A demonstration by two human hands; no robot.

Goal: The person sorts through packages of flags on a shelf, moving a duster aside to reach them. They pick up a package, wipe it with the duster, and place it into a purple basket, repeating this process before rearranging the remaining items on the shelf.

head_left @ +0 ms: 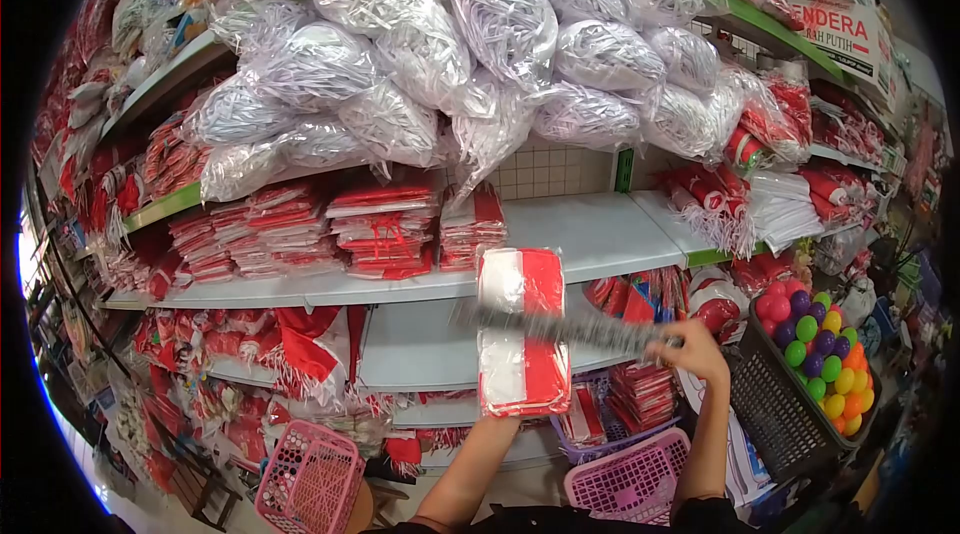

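Observation:
My left hand [497, 428] holds up a plastic-wrapped red-and-white flag pack [540, 379] from beneath, its fingers hidden behind the pack. My right hand [695, 349] is closed around the end of a long grey duster [610, 333], smeared by motion. The duster crosses in front of the middle of the pack and reaches past its left side. Beyond the top of the pack, a short stack of folded flag packs [473, 234] sits on the grey shelf [590, 234].
Bulging clear bags of white strips [500, 24] overhang the upper shelf. More folded red-and-white stacks [385, 224] line the middle shelf at left. Pink baskets [630, 479] stand low in front. At right is a dark crate [780, 414] with colourful balls [825, 344].

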